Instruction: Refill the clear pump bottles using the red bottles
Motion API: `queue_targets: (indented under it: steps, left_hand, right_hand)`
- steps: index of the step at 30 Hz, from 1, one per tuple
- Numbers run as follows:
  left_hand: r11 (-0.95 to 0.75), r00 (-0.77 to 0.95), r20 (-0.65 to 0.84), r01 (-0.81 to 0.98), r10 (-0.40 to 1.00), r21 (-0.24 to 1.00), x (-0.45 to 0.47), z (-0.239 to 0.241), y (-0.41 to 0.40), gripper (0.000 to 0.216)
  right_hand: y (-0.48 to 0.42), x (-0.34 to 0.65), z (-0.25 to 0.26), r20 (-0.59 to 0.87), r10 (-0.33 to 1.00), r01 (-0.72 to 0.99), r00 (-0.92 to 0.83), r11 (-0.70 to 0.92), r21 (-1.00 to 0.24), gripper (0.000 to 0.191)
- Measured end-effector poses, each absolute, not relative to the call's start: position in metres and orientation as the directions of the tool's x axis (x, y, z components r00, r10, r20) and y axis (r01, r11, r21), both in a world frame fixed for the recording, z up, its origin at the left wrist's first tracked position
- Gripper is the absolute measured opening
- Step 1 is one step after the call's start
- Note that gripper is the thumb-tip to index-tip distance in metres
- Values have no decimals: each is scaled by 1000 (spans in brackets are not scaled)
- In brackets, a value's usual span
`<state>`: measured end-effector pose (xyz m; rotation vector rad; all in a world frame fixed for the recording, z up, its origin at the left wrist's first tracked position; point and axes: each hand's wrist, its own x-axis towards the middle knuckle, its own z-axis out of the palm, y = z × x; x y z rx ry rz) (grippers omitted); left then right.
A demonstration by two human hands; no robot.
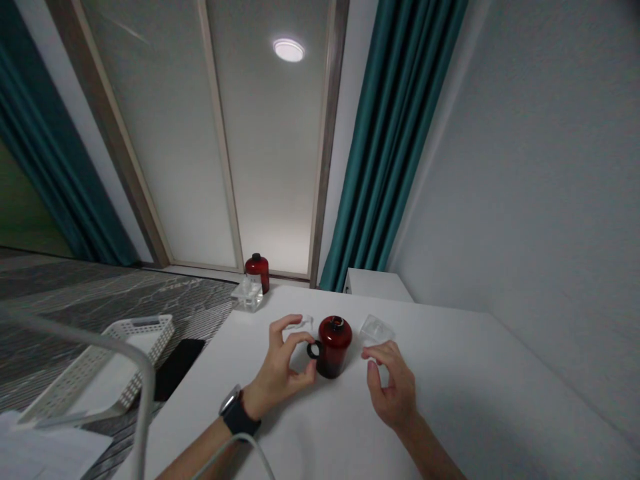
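Observation:
My left hand [285, 370], with a dark watch on its wrist, pinches a small black ring [315, 349] between thumb and finger. Just right of the ring, a dark red bottle [334, 350] stands upright on the white table [325, 433], its neck uncapped. To the bottle's right hovers my right hand [393, 383], fingers bent and thumb apart, with nothing visible in it. A clear plastic piece [376, 329] lies just beyond the right fingers. Behind the left fingers is a small whitish clear item [303, 323], partly hidden.
At the table's far left corner stand a second red bottle [257, 272] with a black top and a clear box [247, 295]. Left of the table are a white basket [120, 373] and a black flat object [179, 367]. A pale cable [145, 407] crosses the lower left.

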<state>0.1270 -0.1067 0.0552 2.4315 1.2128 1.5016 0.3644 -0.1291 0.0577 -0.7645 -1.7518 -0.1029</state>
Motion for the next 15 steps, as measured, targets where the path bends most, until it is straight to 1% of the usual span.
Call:
queue_targets:
  steps: [3,6,9,12,15]
  left_hand:
    - [-754,269,758,515,594,408,142,59,-119,30]
    - [-792,296,763,436,575,427,150,65,-126,30]
    - [-800,299,763,406,573,441,153,68,-128,31]
    - [-799,308,756,403,578,446,154,68,-127,31]
    - [-792,330,735,409,592,454,154,66,-127,33]
  right_hand:
    - [-141,349,63,842,515,464,-159,792,-397,34]
    - [-147,341,65,766,621,395,-165,753,-526,32]
    - [-147,339,60,707,690,308,-158,714,-629,26]
    - [-146,338,52,664,735,247,-133,674,-696,19]
    - [-144,338,49,640,761,246,-100,643,-726,17]
